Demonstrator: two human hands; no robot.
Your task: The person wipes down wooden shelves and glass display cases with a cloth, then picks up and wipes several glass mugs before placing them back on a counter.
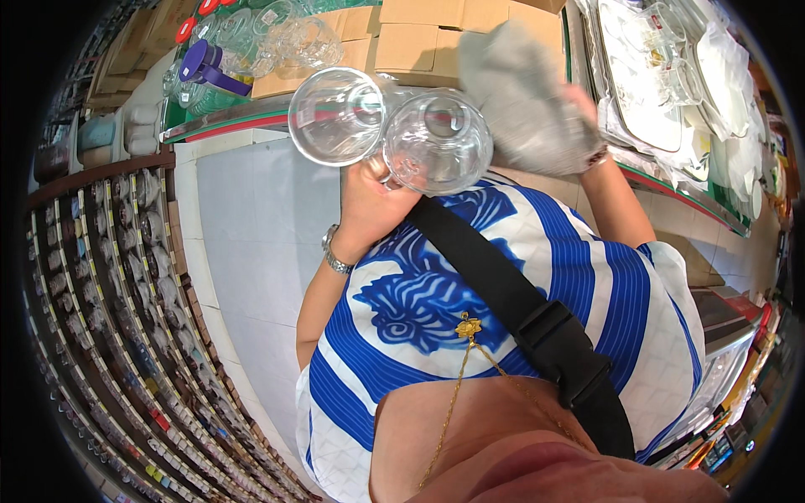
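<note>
My left hand [380, 198], with a metal-band watch on its wrist, grips two clear glass vessels side by side in front of my chest. The left glass [302, 135] shows its wide round mouth. Against it is the right glass [468, 154], whose round inner form shows through the clear wall. Whether they have handles I cannot tell. In my right hand [583, 107] is a grey cloth [522, 100], blurred and bunched to the right of the glasses. The cloth hides most of that hand's fingers.
Cardboard boxes [418, 47] lie on the shelf ahead, beside clear glassware [308, 44] and a purple-lidded item [201, 63]. Trays [641, 107] with wrapped goods and glass mugs stand at right. Packed shelving [113, 264] lines the left, past the pale tiled floor [251, 251].
</note>
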